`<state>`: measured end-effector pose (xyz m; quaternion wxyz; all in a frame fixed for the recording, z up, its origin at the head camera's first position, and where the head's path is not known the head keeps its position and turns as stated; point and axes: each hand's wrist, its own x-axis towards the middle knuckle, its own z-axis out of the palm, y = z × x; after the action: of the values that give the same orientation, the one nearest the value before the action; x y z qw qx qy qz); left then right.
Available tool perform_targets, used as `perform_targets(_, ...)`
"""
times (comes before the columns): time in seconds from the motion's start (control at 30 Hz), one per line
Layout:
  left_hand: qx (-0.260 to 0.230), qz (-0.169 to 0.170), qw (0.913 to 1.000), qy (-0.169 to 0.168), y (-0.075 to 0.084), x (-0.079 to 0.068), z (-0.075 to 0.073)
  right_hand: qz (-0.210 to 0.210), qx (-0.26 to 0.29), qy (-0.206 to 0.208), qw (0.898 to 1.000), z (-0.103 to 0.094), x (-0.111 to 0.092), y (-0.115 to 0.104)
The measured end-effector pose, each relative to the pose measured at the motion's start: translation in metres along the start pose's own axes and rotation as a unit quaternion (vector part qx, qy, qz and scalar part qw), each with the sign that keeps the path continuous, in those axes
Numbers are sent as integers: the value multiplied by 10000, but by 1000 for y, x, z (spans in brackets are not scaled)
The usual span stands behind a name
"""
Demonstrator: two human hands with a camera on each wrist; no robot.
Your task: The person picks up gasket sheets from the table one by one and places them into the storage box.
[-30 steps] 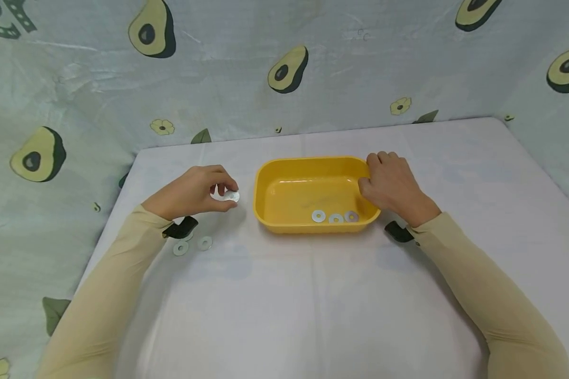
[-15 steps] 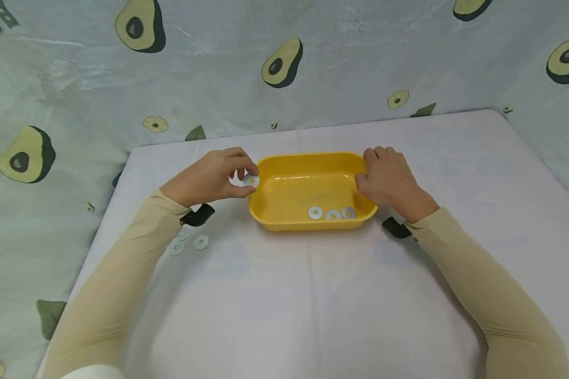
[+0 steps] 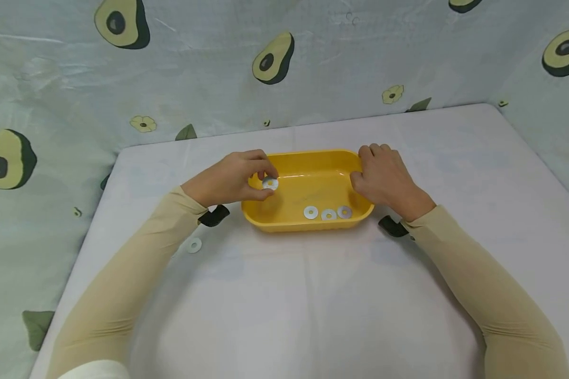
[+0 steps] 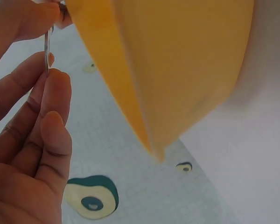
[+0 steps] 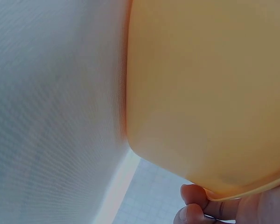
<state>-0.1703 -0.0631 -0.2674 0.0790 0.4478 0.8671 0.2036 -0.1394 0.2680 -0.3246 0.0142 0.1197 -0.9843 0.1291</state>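
Between thumb and fingertips my left hand (image 3: 241, 176) pinches a flat metal washer (image 3: 270, 183), held over the left end of a yellow tray (image 3: 308, 225). Edge-on, the same washer (image 4: 47, 51) looks like a thin line in the left wrist view. My right hand (image 3: 386, 179) grips the tray's right rim, thumb inside and fingers outside. In the right wrist view, fingertips (image 5: 193, 192) curl under that rim. Three washers (image 3: 310, 212) lie flat inside the tray along its near side.
Another washer (image 3: 194, 245) lies on the white tablecloth (image 3: 265, 305) by the left forearm, which partly covers that area. A curtain printed with avocados (image 3: 273, 58) hangs behind the table.
My left hand has carried the pinched washer rightward, from beside the tray to over its left end. The right hand keeps its grip on the rim.
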Motion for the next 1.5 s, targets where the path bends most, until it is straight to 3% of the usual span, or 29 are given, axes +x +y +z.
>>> perform_targets(0.23, -47, -20, 9993, -364, 1, 4, 13, -13, -16, 83, 10000, 0, 0, -2)
perform_targets(0.7, -172, 235, 9969, -735, 6, 13, 32, 105, 85, -148, 9998, -1, -1, -4)
perform_targets(1.0, -9, 441, 9948, -916, 7, 20, 43, 86, 67, -101, 9999, 0, -1, -4)
perform_targets(1.5, 343, 439, 9903, -1273, 7, 30, 58, 149, 194, -160, 9996, 0, 1, -2)
